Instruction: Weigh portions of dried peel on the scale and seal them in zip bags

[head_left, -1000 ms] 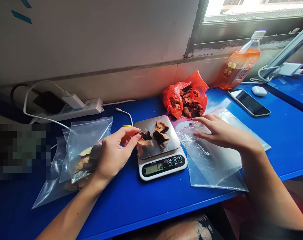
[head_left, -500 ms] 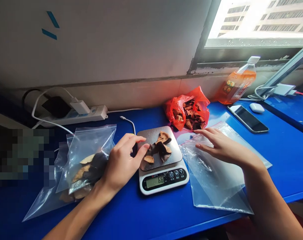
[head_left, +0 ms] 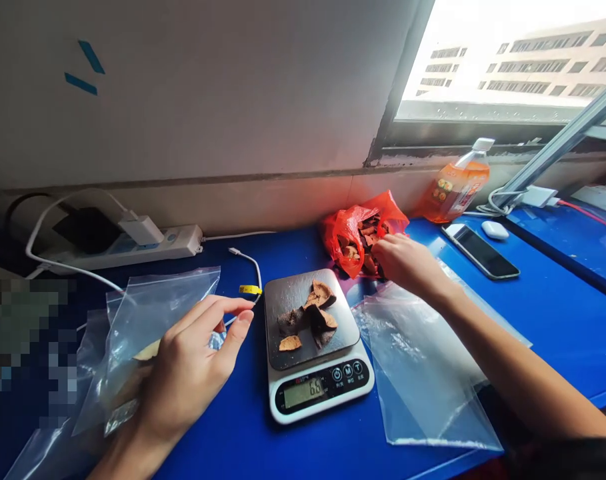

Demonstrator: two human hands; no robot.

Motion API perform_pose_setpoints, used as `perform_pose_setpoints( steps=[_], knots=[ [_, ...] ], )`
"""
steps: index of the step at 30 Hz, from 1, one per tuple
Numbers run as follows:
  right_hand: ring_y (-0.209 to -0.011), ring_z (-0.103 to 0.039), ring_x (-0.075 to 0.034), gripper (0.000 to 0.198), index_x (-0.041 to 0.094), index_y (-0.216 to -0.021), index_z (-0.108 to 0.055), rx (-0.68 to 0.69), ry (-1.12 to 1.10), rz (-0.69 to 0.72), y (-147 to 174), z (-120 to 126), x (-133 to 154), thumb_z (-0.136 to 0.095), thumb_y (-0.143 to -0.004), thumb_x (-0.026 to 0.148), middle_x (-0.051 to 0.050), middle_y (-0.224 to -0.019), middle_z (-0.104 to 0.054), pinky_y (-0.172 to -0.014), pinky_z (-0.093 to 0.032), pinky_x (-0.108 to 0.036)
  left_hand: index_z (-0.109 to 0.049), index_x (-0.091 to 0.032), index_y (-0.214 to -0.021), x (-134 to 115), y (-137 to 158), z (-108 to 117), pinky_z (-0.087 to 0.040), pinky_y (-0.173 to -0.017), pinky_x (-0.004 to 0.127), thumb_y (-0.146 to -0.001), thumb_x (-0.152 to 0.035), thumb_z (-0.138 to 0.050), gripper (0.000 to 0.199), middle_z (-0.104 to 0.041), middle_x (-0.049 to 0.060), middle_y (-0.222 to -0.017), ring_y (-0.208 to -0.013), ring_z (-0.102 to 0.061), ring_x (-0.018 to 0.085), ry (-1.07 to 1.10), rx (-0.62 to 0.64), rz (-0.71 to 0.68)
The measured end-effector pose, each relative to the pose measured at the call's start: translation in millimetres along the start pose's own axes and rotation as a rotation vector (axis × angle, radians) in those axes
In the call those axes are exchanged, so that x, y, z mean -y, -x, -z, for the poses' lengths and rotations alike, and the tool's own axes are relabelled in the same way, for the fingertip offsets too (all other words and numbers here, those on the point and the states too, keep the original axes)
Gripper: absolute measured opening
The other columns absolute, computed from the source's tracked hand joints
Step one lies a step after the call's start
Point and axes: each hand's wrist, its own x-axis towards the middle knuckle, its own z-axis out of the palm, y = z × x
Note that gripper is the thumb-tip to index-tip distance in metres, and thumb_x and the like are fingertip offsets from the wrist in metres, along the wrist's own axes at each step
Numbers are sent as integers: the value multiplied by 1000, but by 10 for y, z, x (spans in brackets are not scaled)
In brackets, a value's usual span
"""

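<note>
My left hand (head_left: 193, 357) hovers left of the kitchen scale (head_left: 317, 400), its thumb and index tips close together with nothing visible between them. Several curved, dried brown peel-like pieces (head_left: 323, 323) lie on the steel plate, and the display seems to read 6.6. My right hand (head_left: 407, 267) reaches into the mouth of a red plastic bag (head_left: 343, 230) full of similar pieces. Its fingers are curled and their tips are hidden. Beneath my right forearm lie clear zip bags (head_left: 423, 387). Filled clear bags (head_left: 167, 287) with dried slices sit partly behind my left hand.
A white cable (head_left: 255, 263) with a yellow tag lies near the scale. Along the wall are a power strip (head_left: 183, 241) and a bottle of orange drink (head_left: 457, 190). A phone (head_left: 483, 250) and a white earbud case (head_left: 495, 230) lie at the right on the blue table (head_left: 557, 320).
My right hand has gone from above the clear bags forward into the red bag, its fingers curling. My left hand has drawn back leftward from the scale plate. The camera view has shifted.
</note>
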Motion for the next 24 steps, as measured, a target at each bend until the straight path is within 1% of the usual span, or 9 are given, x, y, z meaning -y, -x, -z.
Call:
perform_pose_setpoints(
  steps=[3,5,7,11,15,18,21,24],
  knots=[
    [-84,-62,-27,22,19,-81,-68,36,29,-115,-48,-97,-37,-48,-86,21,-13,-87,-71,-68,-43,-35,-69,-25,-90,5,-5,23,-48,-64,31,-92,-34,-57,16,-70,0,-85,-67,-60,17,-36,-18,6],
    [-86,-61,-29,21,19,-86,-70,42,0,-169,-37,-175,-75,-49,-84,22,-13,-89,-71,-69,-42,-37,-69,-25,-90,13,-14,43,-47,-65,32,-92,-33,-57,15,-69,-1,-84,-66,-58,16,-51,-29,11],
    [-86,-60,-30,23,18,-89,-70,17,-35,-198,-18,-243,-105,-48,-83,21,-13,-91,-72,-69,-41,-38,-68,-26,-90,12,-24,66,-46,-64,33,-92,-33,-56,14,-68,-1,-83,-65,-57,17,-55,-34,25],
    [-82,-56,-29,25,18,-88,-69,-86,-72,-190,-1,-342,-124,-45,-81,16,-12,-87,-73,-68,-40,-37,-66,-29,-90,-30,-31,108,-45,-65,34,-93,-35,-51,17,-66,-1,-82,-68,-56,17,-83,-14,58],
    [-82,-54,-27,22,17,-89,-69,-172,-30,-173,-6,-420,-130,-49,-79,16,-11,-86,-72,-71,-41,-36,-64,-28,-94,-65,-28,126,-44,-69,34,-96,-36,-45,20,-64,-1,-87,-71,-55,17,-121,28,79],
    [-83,-54,-27,21,15,-86,-70,-198,-2,-177,-6,-453,-136,-51,-79,18,-12,-84,-70,-76,-43,-37,-65,-27,-92,-63,-27,134,-44,-68,34,-95,-36,-48,19,-64,-1,-85,-69,-55,16,-112,21,66],
    [-84,-55,-28,20,16,-85,-70,-201,1,-201,-6,-464,-145,-51,-80,20,-13,-84,-69,-75,-43,-38,-67,-26,-91,-57,-19,137,-44,-67,34,-94,-36,-49,20,-65,-1,-84,-69,-57,16,-107,17,66],
    [-86,-55,-28,19,16,-87,-70,-201,-14,-212,-6,-475,-161,-53,-80,22,-12,-86,-69,-75,-44,-39,-67,-26,-93,-65,-5,107,-46,-68,34,-95,-36,-49,20,-66,0,-87,-72,-60,17,-83,62,51]
  ],
)
